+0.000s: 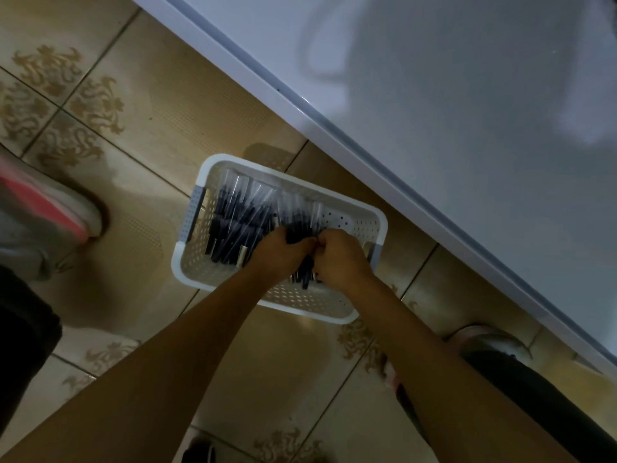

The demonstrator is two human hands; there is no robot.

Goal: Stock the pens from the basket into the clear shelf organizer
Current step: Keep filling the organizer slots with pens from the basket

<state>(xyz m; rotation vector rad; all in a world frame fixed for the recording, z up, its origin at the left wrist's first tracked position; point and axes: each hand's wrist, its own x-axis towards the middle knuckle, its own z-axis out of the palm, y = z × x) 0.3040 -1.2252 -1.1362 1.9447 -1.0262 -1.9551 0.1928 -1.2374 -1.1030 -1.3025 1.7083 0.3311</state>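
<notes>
A white perforated basket [213,162] sits on the tiled floor beside a white table. Several dark pens with clear caps [240,215] lie piled in its left half. Both hands reach down into it. My left hand [278,252] and my right hand [340,257] meet in the middle, fingers curled round a bundle of dark pens [305,275] whose ends stick out below them. The clear shelf organizer is not in view.
A white table top [434,95] with a rounded edge fills the upper right and overhangs the floor next to the basket. A grey and pink shoe [43,212] stands at the left. A second shoe [490,342] shows at the right by my dark trouser leg.
</notes>
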